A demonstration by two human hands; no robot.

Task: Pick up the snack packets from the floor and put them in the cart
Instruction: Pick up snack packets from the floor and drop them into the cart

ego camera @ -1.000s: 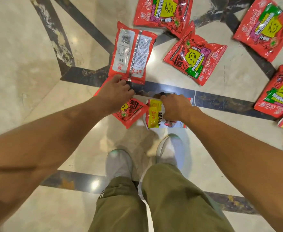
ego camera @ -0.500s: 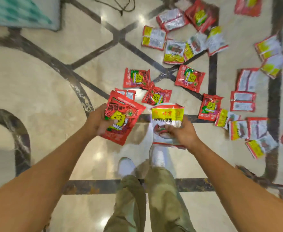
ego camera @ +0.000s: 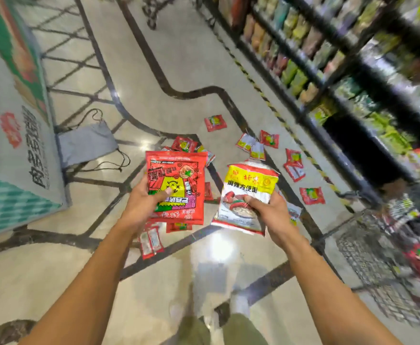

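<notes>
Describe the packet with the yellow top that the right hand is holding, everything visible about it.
The yellow-topped packet is a glossy plastic pouch: yellow band with red and dark print above, white body showing a food picture, red strip along the bottom edge. It looks sealed and slightly crumpled. It is held off the floor, roughly upright, tilted a little, front toward the camera. Only the right hand touches it, gripping its lower right side.

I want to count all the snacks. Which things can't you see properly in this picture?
All in the head view:
- Cart: cut off by the right edge and blurred, so its contents cannot be counted.
- Shelves: motion blur makes the products unreadable.
- Floor packets: some hidden behind the red packet in the left hand and the yellow-and-white packet in the right hand.
</notes>
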